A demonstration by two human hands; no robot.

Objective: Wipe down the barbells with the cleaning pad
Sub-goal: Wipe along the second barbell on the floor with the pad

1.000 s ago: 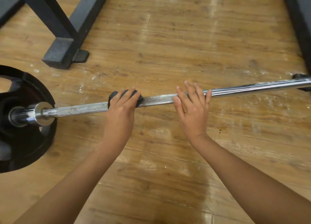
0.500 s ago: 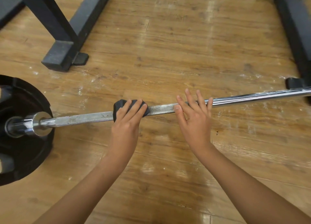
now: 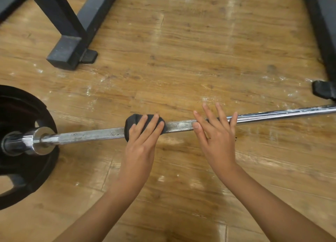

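At the far left a big round black weight plate sits on the brown wooden floor, partly cut off by the edge of the view. A fat shiny silver end piece pokes out of the hole in its middle. Up and to the right of the plate stands the square black metal foot of a rack, with a small flat black pad beside it on the floor. The long silver metal barbell runs from the plate all the way across to the right edge, climbing a little as it goes. Its left part looks rough and grey with dark specks. Near the middle of the bar lies the dark grey soft cleaning pad, folded over the top of the bar. The left hand lies flat on the pad, its fingers straight and close together, pressing the pad onto the bar. Just to the right a short bare piece of rough bar shows between the two hands, so the hands are apart. The right hand lies on the bare bar with its fingers straight and spread wide, not curled round it. Past this hand the bar turns smooth and bright. At the far right a black rubber block sits on the floor just behind the bar, below a long dark frame beam. White scuff marks dot the floor behind the bar.
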